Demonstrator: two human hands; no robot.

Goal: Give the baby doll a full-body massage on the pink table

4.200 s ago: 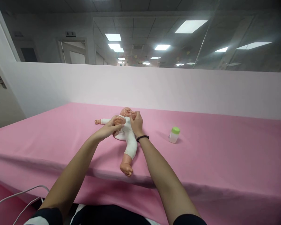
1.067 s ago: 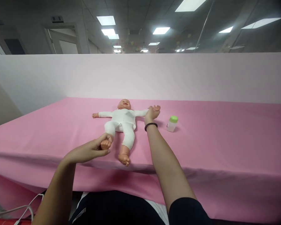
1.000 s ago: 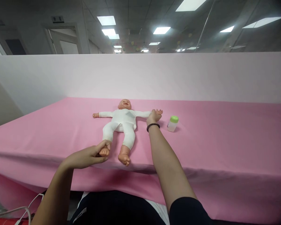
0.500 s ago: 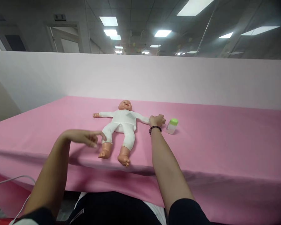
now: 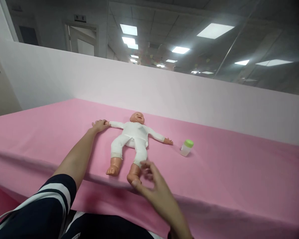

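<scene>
The right hand's (image 5: 156, 191) grip is apart, at the 5 o'clock foot (image 5: 133, 172) of a doll (image 5: 136, 130) lying face-up; the left hand (image 5: 99, 126) covers its 10 o'clock hand, closure unclear. Tugging towards 6 could slide it over the bench's (image 5: 229, 172) edge; its 4 o'clock arm (image 5: 156, 134), swinging outward, could topple the bottle (image 5: 185, 150).

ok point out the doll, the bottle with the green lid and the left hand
doll (image 5: 135, 130), head view, on the white cloth of its chest
bottle (image 5: 185, 150), head view, on its clear body below the lid
left hand (image 5: 99, 125), head view, on the back of the hand
</scene>
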